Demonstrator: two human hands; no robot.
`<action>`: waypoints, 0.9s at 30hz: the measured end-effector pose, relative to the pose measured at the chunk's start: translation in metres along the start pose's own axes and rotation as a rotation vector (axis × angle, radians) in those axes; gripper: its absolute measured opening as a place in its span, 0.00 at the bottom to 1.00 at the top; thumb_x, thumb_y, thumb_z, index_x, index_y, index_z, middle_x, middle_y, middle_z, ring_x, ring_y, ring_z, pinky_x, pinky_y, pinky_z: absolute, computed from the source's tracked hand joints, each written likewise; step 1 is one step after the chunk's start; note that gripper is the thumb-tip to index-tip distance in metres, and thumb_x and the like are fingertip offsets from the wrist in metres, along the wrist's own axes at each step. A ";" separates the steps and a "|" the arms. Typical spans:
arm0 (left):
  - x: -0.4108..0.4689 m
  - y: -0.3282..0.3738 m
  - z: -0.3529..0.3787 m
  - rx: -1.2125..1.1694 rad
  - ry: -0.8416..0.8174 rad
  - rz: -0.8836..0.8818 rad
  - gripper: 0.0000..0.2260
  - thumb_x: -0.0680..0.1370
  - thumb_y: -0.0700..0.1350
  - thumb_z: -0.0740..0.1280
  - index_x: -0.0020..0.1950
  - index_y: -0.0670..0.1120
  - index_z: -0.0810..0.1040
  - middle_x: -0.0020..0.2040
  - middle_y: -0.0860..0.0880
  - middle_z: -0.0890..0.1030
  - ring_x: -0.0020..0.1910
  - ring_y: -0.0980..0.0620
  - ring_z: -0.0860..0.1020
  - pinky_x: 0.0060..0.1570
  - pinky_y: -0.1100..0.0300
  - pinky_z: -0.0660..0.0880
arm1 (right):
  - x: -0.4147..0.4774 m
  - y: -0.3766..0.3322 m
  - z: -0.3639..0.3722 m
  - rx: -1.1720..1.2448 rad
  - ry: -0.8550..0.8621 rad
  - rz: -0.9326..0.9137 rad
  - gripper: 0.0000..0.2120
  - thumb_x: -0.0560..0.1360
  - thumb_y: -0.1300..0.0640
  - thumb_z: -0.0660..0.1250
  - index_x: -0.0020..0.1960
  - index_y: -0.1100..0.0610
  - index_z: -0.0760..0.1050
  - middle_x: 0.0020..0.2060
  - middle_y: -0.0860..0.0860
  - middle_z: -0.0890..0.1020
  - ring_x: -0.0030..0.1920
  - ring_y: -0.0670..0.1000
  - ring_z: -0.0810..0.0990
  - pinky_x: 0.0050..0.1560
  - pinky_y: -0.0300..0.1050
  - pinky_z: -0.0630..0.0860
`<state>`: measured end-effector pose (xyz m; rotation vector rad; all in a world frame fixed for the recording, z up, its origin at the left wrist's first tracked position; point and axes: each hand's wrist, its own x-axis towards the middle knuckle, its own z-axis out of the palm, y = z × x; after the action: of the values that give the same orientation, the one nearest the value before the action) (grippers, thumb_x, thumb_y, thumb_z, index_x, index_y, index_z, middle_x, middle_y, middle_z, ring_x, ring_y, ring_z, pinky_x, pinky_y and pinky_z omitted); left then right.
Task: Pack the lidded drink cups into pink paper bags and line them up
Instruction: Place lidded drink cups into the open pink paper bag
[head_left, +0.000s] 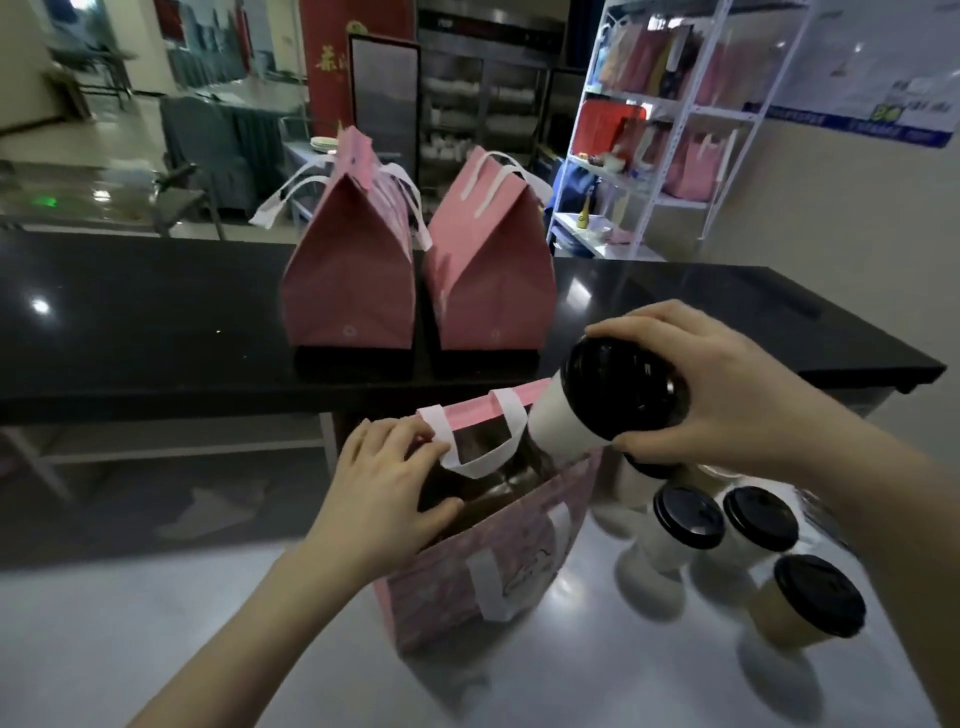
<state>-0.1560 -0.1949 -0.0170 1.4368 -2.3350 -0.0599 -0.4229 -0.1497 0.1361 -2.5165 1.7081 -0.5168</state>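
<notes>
1. The right hand (727, 400) grips a white cup (566, 421) by its black lid (623, 389), fingers curled round the lid's rim, and holds it in the air
2. The cup's long axis is tilted: the lid faces up toward the camera, and the base points down and left at the mouth of the open pink bag (467, 592), just beside its right rim
3. The left hand (384, 493) grips the bag's left rim, fingers curled over the edge beside the far white handle (483, 441), and holds the mouth spread
4. The bag stands on the near grey desk (156, 623); its inside is dark, so I cannot tell whether a cup is already in it
5. As I judge it, the coming move turns on carrying the base over the opening and righting the cup so it goes straight down; the right hand does this while the left only steadies
6. More lidded cups (688, 517) stand right of the bag, below the right hand, and two closed pink bags (348, 280) stand side by side on the black desk (130, 322) behind
</notes>
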 end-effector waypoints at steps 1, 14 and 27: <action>-0.002 0.000 0.000 0.026 -0.028 -0.006 0.29 0.73 0.66 0.61 0.72 0.56 0.66 0.71 0.55 0.65 0.73 0.51 0.56 0.75 0.45 0.43 | 0.006 -0.006 0.006 0.028 -0.021 -0.028 0.37 0.60 0.46 0.74 0.68 0.41 0.67 0.59 0.42 0.71 0.60 0.46 0.71 0.61 0.49 0.73; -0.031 -0.002 0.003 -0.081 -0.124 0.054 0.57 0.59 0.78 0.60 0.76 0.57 0.34 0.78 0.59 0.43 0.68 0.67 0.26 0.71 0.59 0.33 | 0.032 -0.024 0.135 -0.026 -0.364 -0.144 0.40 0.60 0.39 0.71 0.69 0.40 0.60 0.60 0.42 0.68 0.58 0.46 0.67 0.54 0.42 0.73; -0.039 0.003 0.003 -0.114 -0.158 0.136 0.58 0.58 0.75 0.64 0.78 0.55 0.38 0.78 0.60 0.44 0.74 0.64 0.33 0.75 0.58 0.44 | 0.022 -0.011 0.197 -0.207 -0.311 -0.101 0.45 0.63 0.43 0.74 0.74 0.48 0.57 0.63 0.51 0.64 0.61 0.53 0.65 0.47 0.44 0.75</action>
<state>-0.1437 -0.1601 -0.0311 1.2565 -2.5061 -0.2725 -0.3461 -0.1927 -0.0414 -2.6564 1.5961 0.0531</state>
